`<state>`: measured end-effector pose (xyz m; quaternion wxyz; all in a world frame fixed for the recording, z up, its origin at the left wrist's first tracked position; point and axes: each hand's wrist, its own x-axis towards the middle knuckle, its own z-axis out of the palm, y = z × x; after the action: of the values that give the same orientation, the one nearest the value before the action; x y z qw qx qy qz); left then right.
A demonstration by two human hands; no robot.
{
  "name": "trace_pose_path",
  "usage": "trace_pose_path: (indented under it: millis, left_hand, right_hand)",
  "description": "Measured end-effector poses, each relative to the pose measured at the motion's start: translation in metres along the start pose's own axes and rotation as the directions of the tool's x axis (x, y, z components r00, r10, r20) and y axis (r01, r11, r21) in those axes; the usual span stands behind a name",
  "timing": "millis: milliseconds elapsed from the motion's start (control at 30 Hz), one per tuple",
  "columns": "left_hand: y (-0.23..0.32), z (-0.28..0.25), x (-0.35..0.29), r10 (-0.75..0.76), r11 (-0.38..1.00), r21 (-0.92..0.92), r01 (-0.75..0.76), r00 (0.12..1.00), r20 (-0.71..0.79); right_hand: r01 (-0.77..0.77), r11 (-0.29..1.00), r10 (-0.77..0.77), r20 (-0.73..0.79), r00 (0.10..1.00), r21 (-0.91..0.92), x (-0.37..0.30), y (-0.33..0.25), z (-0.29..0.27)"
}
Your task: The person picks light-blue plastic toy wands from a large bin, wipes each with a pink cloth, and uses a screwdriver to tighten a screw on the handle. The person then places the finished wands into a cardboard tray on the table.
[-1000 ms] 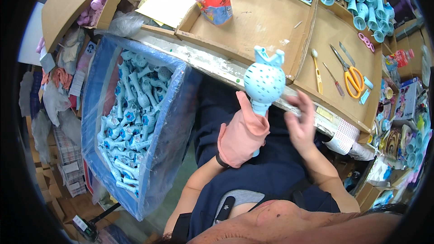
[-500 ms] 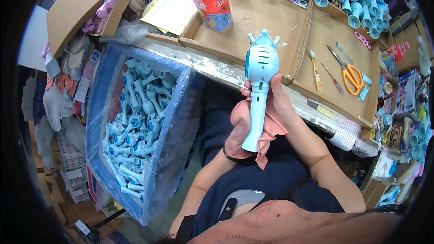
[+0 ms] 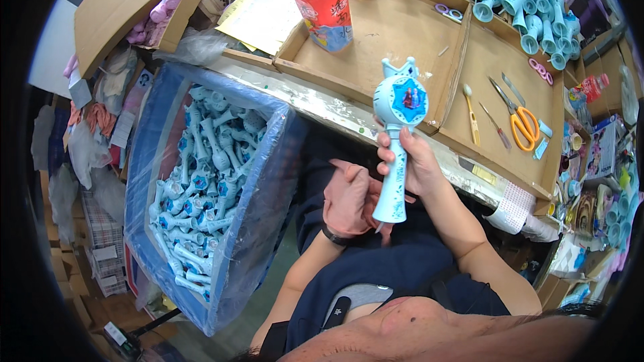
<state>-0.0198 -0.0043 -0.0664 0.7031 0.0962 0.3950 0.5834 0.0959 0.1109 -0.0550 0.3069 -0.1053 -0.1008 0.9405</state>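
My right hand [image 3: 421, 164] is wrapped round the handle of a light-blue toy wand [image 3: 390, 181], just below its round head. The wand stands nearly upright in the picture, with a crown on top and a dark-blue star-shaped picture panel facing up. Close beside it on the left, my left hand [image 3: 341, 209] is closed on a salmon-pink cloth [image 3: 355, 184], which covers most of its fingers. The cloth sits next to the lower handle; whether it touches the wand I cannot tell.
A blue plastic-lined bin [image 3: 251, 228] full of similar wands stands at my left. On the bench, cardboard trays [image 3: 402, 27] hold a red-labelled bottle [image 3: 324, 10], orange scissors [image 3: 523, 127], a toothbrush [image 3: 471, 117] and a screwdriver [image 3: 498, 129]. More light-blue wand parts [image 3: 530, 3] are piled at the back right.
The wand has turned from its slotted back to its star panel and shifted slightly right. My left hand with the cloth has come away from the handle toward the left.
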Motion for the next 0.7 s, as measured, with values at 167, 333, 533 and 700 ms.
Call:
trace_pose_path:
  millis: [167, 333, 533, 700]
  left_hand:
    - [0.018, -0.015, 0.003, -0.049, 0.898, -0.408, 0.162, 0.96, 0.275]
    - [0.036, -0.01, 0.004, 0.15, 0.88, -0.468, 0.082, 0.886, 0.438]
    - [0.054, -0.001, -0.002, 0.036, 0.847, -0.499, 0.182, 0.917, 0.396]
    - [0.057, 0.005, -0.003, 0.068, 0.978, 0.173, -0.112, 0.968, 0.243]
  right_hand:
    - [-0.063, 0.912, 0.057, -0.025, 0.998, -0.406, -0.014, -0.002, 0.002]
    - [-0.124, 0.878, 0.155, 0.029, 0.988, -0.461, -0.024, 0.005, 0.002]
    - [-0.172, 0.857, 0.222, 0.048, 0.974, -0.486, -0.025, 0.005, -0.004]
    - [-0.181, 0.79, 0.245, 0.031, 0.969, -0.585, -0.025, 0.007, -0.005]
